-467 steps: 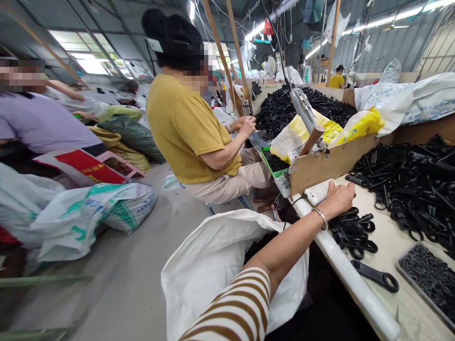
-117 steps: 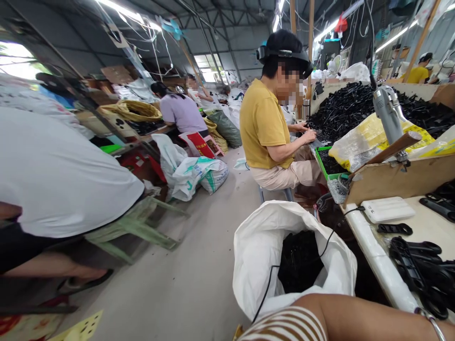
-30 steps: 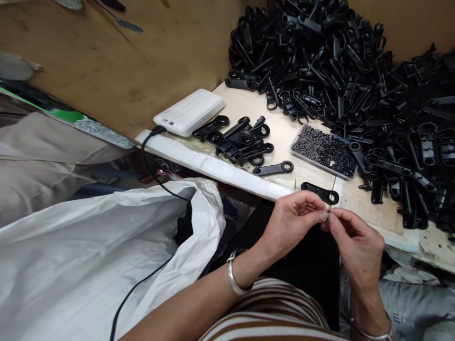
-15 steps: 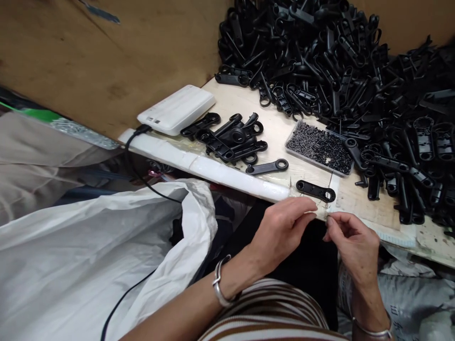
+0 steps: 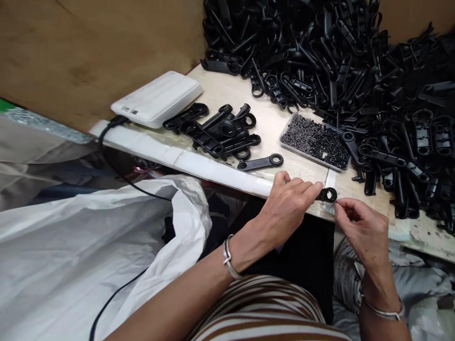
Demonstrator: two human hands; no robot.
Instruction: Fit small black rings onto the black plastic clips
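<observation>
A black plastic arm with a ring end [image 5: 329, 194] lies at the table's front edge. My left hand [image 5: 289, 206] covers most of it, fingers closed on it from above, and only the ring end shows. Close beside that ring is my right hand [image 5: 360, 225], thumb and forefinger pinched together. Whatever sits in this pinch is too small to make out. Another black plastic arm [image 5: 261, 163] lies just behind my left hand. A shallow clear tray [image 5: 302, 154] of tiny dark parts stands farther back.
Several black arms [image 5: 220, 132] form a small heap at left, near a white power bank [image 5: 156, 99] with a black cable [image 5: 121, 170]. A large pile of black parts [image 5: 313, 57] fills the back and right. A white sack [image 5: 88, 251] hangs open below the edge.
My left hand has moved onto the black plastic arm and closed on it. My right hand, still pinched, has shifted slightly right and up beside the ring. The camera view has shifted a little.
</observation>
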